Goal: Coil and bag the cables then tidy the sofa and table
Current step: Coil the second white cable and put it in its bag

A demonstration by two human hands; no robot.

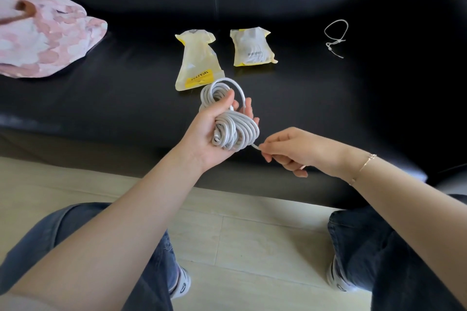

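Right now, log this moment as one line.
left hand grips coiled cable | right hand pinches its end | two bags on sofa

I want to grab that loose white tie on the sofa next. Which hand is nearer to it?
Right. The right hand pinches the cable's end, below the tie and somewhat to its left. The left hand holds the coil, farther left.

A grey-white cable (228,121) wound into a loose figure-eight bundle hangs above the black sofa (126,98) — behind it lie two yellowish bags (198,60), one flat, one stuffed (251,48) — and a small cable tie (336,36) apart at right.
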